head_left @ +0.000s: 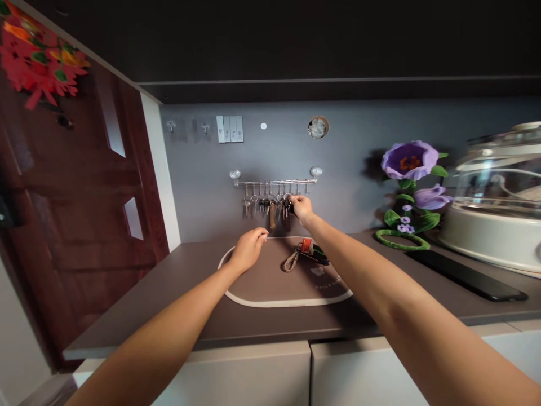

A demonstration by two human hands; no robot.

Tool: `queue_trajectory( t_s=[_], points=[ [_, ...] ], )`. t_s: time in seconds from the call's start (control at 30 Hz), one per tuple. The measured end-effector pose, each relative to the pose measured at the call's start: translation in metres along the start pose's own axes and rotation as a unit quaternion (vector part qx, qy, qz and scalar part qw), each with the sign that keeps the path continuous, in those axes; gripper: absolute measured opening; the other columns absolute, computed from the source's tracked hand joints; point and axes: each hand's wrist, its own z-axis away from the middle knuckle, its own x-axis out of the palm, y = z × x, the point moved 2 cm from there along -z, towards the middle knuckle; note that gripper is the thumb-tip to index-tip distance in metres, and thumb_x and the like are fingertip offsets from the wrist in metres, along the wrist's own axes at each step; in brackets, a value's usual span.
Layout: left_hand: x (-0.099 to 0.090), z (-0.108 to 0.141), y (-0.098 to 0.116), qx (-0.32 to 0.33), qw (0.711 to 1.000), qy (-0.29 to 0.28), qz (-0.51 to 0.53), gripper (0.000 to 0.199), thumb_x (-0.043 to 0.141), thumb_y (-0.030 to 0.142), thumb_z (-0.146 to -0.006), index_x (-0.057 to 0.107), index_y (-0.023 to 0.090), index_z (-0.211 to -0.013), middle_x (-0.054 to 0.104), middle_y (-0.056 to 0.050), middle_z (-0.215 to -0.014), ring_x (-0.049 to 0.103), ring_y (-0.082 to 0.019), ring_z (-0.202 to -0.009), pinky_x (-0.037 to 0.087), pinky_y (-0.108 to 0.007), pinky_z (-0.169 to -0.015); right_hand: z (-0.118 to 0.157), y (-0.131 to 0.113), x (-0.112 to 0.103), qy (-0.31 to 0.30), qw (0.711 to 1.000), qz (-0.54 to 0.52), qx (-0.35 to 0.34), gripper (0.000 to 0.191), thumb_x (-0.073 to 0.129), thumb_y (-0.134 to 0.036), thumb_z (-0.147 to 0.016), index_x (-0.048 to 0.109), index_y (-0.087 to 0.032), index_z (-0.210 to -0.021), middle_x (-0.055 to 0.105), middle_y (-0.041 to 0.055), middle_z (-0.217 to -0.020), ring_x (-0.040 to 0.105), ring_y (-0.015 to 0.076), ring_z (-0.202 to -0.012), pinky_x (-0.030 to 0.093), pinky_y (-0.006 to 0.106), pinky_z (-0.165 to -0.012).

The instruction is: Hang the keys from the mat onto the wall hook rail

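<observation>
My right hand [302,208] is raised to the wall, its fingers closed on a bunch of keys [289,208] at the right part of a hook rail [274,182]. Whether that bunch hangs on its hook cannot be seen clearly. More keys and a brown key fob [272,215] hang from the hooks to the left. Lower down, my left hand [250,248] hovers over the left side of a brown mat [262,285], fingers curled in with nothing visible in them. On the mat lies a braided strap [291,261] beside a red and black item [313,251].
A black phone [465,274] lies on the counter [169,304] at right. Behind it stand purple fabric flowers [409,160] and a cream appliance with a clear cover [494,225]. A dark shelf [338,51] overhangs everything. At left is a brown door [84,214].
</observation>
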Motion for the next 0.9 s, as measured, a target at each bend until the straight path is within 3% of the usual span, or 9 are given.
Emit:
queue_trajectory(
  t_s=[0.33,0.63,0.9],
  points=[
    [0.001,0.001,0.0,-0.006,1.0,-0.021,-0.003,0.021,0.041,0.02,-0.082,0.057,0.016,-0.095,0.064,-0.004,-0.083,0.058,-0.014,-0.075,0.042,-0.025,-0.07,0.001,-0.003,-0.005,-0.049,0.999,0.025,-0.002,0.007,0.047,-0.016,-0.076,0.052,-0.014,-0.072,0.047,-0.0039,-0.051,0.044,0.0062,-0.045,0.04,0.018,-0.046],
    [0.003,0.003,0.0,-0.011,0.999,-0.039,0.005,0.021,0.041,0.02,-0.081,0.057,0.016,-0.095,0.065,-0.004,-0.083,0.059,-0.014,-0.073,0.043,-0.025,-0.069,0.006,-0.006,-0.011,-0.095,0.994,0.059,0.004,0.011,0.049,-0.012,-0.074,0.056,-0.013,-0.083,0.058,0.0017,-0.071,0.052,0.0074,-0.056,0.043,0.018,-0.052],
    [0.003,0.006,0.003,-0.015,0.999,-0.047,0.013,0.022,0.041,0.021,-0.081,0.057,0.017,-0.095,0.064,-0.004,-0.081,0.059,-0.013,-0.071,0.044,-0.024,-0.068,0.015,-0.011,-0.02,-0.11,0.993,0.015,0.029,0.021,0.052,-0.005,-0.073,0.056,-0.011,-0.092,0.062,0.0054,-0.076,0.057,0.0099,-0.064,0.048,0.022,-0.062]
  ],
)
